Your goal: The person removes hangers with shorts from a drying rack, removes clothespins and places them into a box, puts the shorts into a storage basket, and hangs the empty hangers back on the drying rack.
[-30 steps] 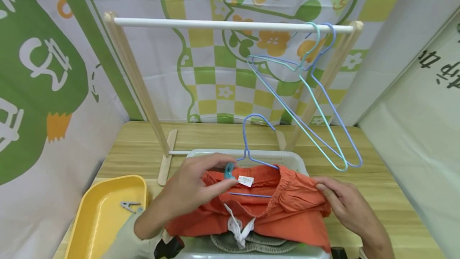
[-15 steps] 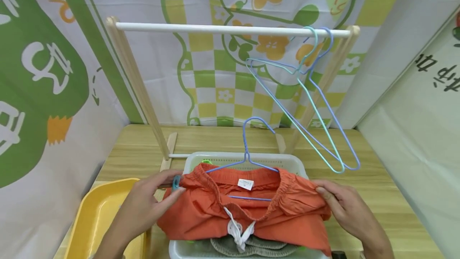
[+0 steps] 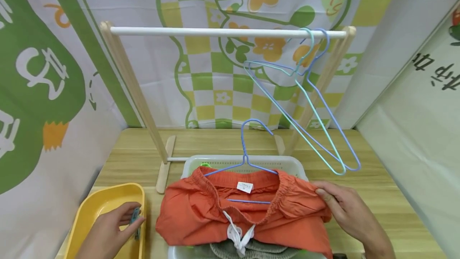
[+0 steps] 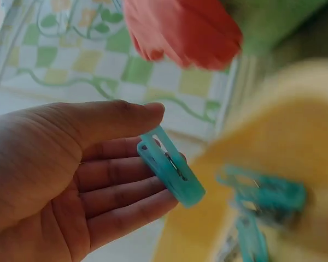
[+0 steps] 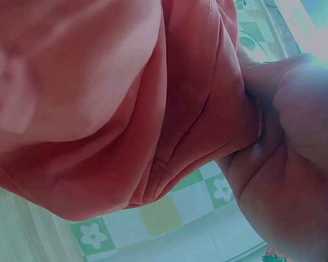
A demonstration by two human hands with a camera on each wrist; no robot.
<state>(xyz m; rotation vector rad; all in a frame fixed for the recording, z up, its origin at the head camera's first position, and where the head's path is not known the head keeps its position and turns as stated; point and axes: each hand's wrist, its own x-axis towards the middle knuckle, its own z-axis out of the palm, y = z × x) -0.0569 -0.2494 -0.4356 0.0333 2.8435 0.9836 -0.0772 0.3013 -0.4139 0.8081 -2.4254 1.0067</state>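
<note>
My left hand [image 3: 113, 227] pinches a teal clothespin [image 4: 172, 166] between thumb and fingers, over the yellow tray [image 3: 80, 227]. In the left wrist view, several more clothespins [image 4: 265, 191] show blurred in that tray. Orange drawstring shorts [image 3: 187, 211] lie spread across a white basket [image 3: 215, 159], their white cord tied at the front. A blue hanger [image 3: 245, 147] runs inside the waistband, its hook standing up above it. My right hand [image 3: 348, 209] grips the right side of the shorts; in the right wrist view the cloth [image 5: 197, 109] bunches at thumb and fingers.
Behind the basket stands a rack with a white rail [image 3: 201, 32] and wooden legs [image 3: 131, 87]. From the rail's right end hang a mint hanger [image 3: 312, 105] and another blue hanger [image 3: 328, 105]. Grey-green cloth [image 3: 258, 249] shows under the shorts. Printed curtains enclose the table [image 3: 384, 179].
My left hand has moved from the waistband, past the left edge of the shorts, to the yellow tray, with the teal clothespin still pinched. My right hand keeps its grip on the shorts.
</note>
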